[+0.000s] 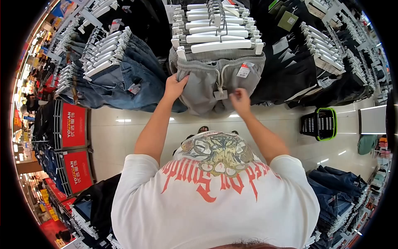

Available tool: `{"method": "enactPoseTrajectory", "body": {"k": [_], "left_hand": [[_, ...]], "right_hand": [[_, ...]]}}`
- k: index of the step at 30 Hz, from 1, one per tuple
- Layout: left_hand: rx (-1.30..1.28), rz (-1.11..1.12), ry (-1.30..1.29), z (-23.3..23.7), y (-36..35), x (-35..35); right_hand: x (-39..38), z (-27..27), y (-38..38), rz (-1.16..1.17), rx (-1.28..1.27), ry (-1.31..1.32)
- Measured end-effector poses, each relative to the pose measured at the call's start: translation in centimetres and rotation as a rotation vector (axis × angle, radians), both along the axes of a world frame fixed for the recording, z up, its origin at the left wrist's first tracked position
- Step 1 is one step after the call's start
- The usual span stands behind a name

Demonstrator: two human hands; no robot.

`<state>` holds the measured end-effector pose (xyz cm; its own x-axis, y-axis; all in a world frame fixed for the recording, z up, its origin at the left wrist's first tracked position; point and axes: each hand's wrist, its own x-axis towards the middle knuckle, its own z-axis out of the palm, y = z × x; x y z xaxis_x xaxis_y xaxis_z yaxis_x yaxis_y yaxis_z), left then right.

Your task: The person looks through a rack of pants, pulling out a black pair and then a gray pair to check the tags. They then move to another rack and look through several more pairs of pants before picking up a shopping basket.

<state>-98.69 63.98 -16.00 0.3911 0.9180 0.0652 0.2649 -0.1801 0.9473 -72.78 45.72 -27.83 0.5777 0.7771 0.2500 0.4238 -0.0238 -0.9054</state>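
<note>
Grey drawstring shorts hang from a white clip hanger at the front of a row of white hangers at the top centre. My left hand grips the left side of the shorts, just below the waistband. Near their lower right part is my right hand, slightly blurred, with its fingers curled; whether it touches the cloth is unclear. A red and white price tag lies on the right of the waistband. A small grey tag hangs by the pale drawstring.
Blue jeans hang to the left, dark trousers to the right. A black basket with a green rim stands on the tiled floor at right. Red sign panels stand at left. More jeans hang at lower right.
</note>
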Motion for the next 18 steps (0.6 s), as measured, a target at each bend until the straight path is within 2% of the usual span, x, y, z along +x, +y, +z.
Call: {"method": "enactPoseTrajectory", "body": {"k": [2,5,6,9,12,15,16,17,18], "left_hand": [[-0.020,-0.003,0.011,0.0,0.2,-0.1],[-0.057,-0.025,0.036,0.0,0.6,-0.3],[-0.064,-0.028,0.044,0.3,0.6,-0.3],[-0.092,-0.026,0.063,0.5,0.5,-0.4],[-0.056,-0.028,0.030,-0.2,0.8,-0.3],[-0.057,-0.019,0.020,-1.1,0.7,-0.5],[-0.063,-0.014,0.024,-1.1,0.8,-0.4],[-0.050,-0.013,0.038,-1.1,0.9,-0.4],[-0.039,-0.011,0.051,-0.9,0.8,-0.4]], "right_hand": [[-2.6,-0.9,2.6,0.102,0.034,-0.213],[-3.8,-1.6,5.2,0.273,-0.398,-0.184],[-3.6,-0.2,5.5,0.366,-0.580,-0.137],[-3.7,-1.9,5.1,0.488,-0.666,0.636],[-4.1,-3.6,3.0,0.411,-0.431,1.063],[-3.6,-5.7,2.7,0.381,-0.316,1.041],[-3.4,-6.3,2.9,0.375,-0.298,0.961],[-2.6,-6.8,3.2,0.415,-0.405,0.956],[-2.0,-4.7,3.2,0.454,-0.515,0.948]]}}
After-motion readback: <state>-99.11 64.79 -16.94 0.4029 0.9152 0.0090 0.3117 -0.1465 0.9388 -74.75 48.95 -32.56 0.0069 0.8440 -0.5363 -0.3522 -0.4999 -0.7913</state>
